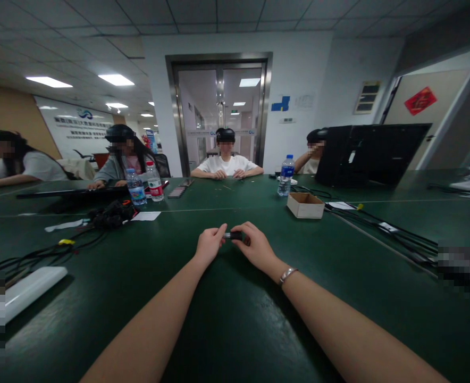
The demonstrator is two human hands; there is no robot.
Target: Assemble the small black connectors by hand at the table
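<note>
Between my two hands, just above the dark green table (235, 340), lies a small black-and-silver cylinder (235, 235), roughly level; its exact kind is too small to tell. My left hand (211, 243) is closed, with thumb and fingers pinching the silvery end. The fingers of my right hand (258, 246) curl around the black end, thumb below and fingertips above. A silver bracelet (287, 275) circles my right wrist. Part of each end is hidden by the fingers.
An open cardboard box (305, 206) and a water bottle (285, 175) stand ahead to the right. Two bottles (136, 187) stand left, near tangled black cables (113, 214). More cables (394, 234) run along the right, below a black monitor (370, 154). Several people sit across the table.
</note>
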